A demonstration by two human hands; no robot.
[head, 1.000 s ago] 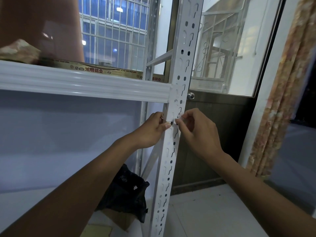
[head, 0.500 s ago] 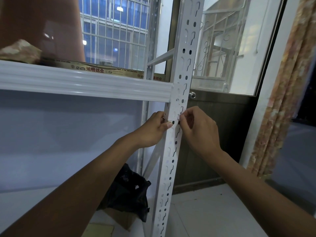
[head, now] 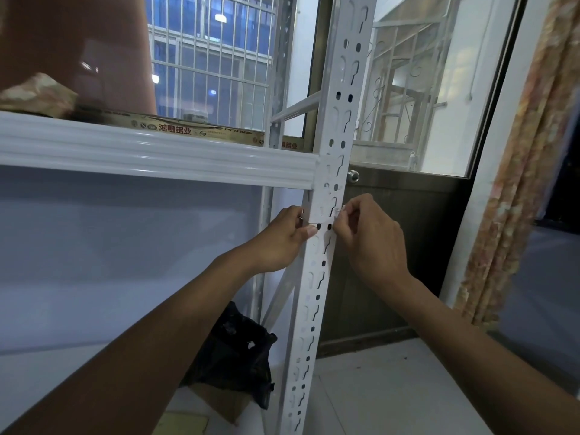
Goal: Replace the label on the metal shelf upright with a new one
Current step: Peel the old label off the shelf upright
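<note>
A white perforated metal upright (head: 317, 277) runs top to bottom through the middle of the view. A white label (head: 323, 200) lies over its front, just below where the shelf beam (head: 157, 155) joins it. My left hand (head: 279, 243) grips the upright's left edge; its thumb lies on the front just under the label's lower edge, and a thin metal bit shows by its fingers. My right hand (head: 370, 237) pinches the label's right edge between thumb and fingertips. I cannot tell how much of the label is stuck down.
A black plastic bag (head: 238, 350) sits on a cardboard box (head: 219, 403) at the foot of the rack. Behind the upright are a dark door panel with a small knob (head: 353, 176) and barred windows. A patterned curtain (head: 514, 171) hangs at right.
My right hand's pinch has crept a little higher up the label's right edge. My left hand keeps its hold on the upright with hardly any shift.
</note>
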